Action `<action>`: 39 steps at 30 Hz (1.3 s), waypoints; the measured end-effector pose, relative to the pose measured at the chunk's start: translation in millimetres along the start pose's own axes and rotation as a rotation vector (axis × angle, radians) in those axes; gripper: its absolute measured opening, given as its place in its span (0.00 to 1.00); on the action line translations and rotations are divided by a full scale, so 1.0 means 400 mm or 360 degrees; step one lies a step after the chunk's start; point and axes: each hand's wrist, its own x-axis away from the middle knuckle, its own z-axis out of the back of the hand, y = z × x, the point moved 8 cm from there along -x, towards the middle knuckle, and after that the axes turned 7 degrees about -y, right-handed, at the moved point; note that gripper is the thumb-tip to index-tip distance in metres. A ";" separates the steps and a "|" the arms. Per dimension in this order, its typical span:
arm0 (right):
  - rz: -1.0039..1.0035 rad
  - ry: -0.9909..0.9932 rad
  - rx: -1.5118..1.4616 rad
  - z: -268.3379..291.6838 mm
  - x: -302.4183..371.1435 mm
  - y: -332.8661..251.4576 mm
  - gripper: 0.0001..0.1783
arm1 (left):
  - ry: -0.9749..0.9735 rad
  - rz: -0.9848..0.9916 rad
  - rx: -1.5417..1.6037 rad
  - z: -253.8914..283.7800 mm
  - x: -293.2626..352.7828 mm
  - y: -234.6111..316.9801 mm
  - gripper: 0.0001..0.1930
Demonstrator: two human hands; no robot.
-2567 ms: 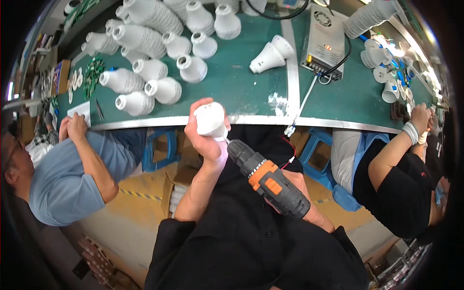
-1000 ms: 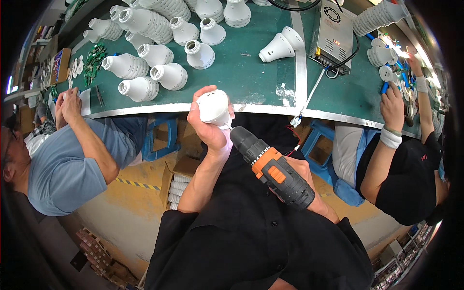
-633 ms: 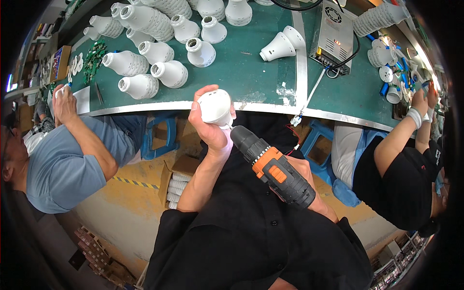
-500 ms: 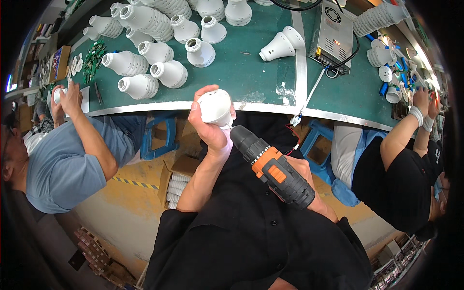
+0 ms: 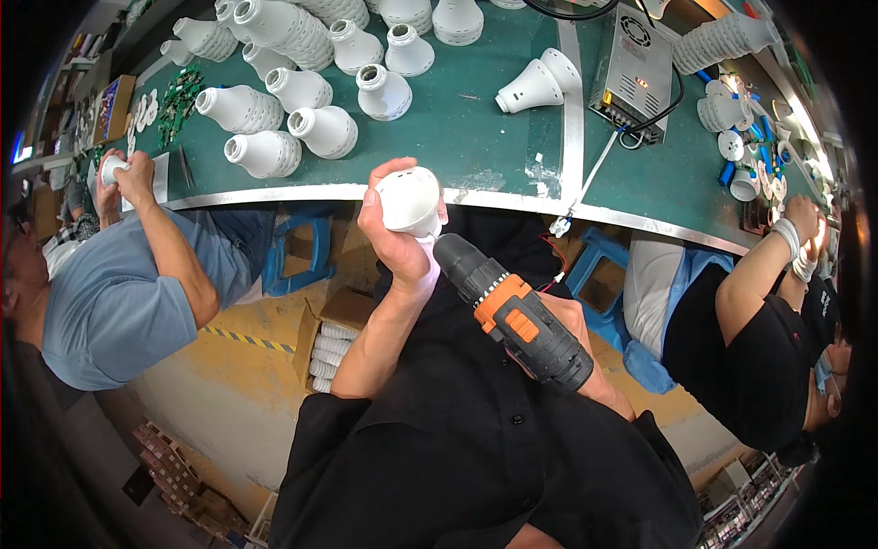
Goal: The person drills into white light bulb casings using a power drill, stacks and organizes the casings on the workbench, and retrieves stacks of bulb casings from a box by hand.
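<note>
A white cone-shaped lamp housing (image 5: 408,199) sits in my left hand (image 5: 395,240), its fingers wrapped round the sides just off the table's front edge. My right hand (image 5: 569,316) grips a black and orange cordless drill (image 5: 519,316) by its handle, which is mostly hidden beneath the drill body. The drill's nose points up and left at the lower side of the housing, and a light glow falls on my left wrist. Whether the bit touches the housing is too small to tell.
Stacked white housings (image 5: 240,110) stand on the green table (image 5: 448,128), with two nested ones (image 5: 540,82) lying right of centre. A metal power supply (image 5: 633,69) with cables is at the right. Co-workers sit at both sides near blue stools (image 5: 306,252). A box of white parts (image 5: 331,352) is below.
My hands, the housing and the drill stay nearly in place. The view has shifted slightly, and the right co-worker's hands have moved a little toward the table's front edge.
</note>
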 end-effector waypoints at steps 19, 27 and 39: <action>-0.0072 0.0016 -0.0051 -0.006 -0.003 0.012 0.11 | -0.0041 0.0028 0.0047 -0.019 0.009 -0.002 0.28; 0.0041 0.0052 0.0032 -0.011 0.002 -0.003 0.09 | -0.0036 0.0012 -0.0014 -0.009 0.010 0.007 0.28; 0.0015 0.0061 0.0039 -0.012 0.006 -0.010 0.10 | -0.0024 0.0018 -0.0024 0.010 -0.003 0.007 0.28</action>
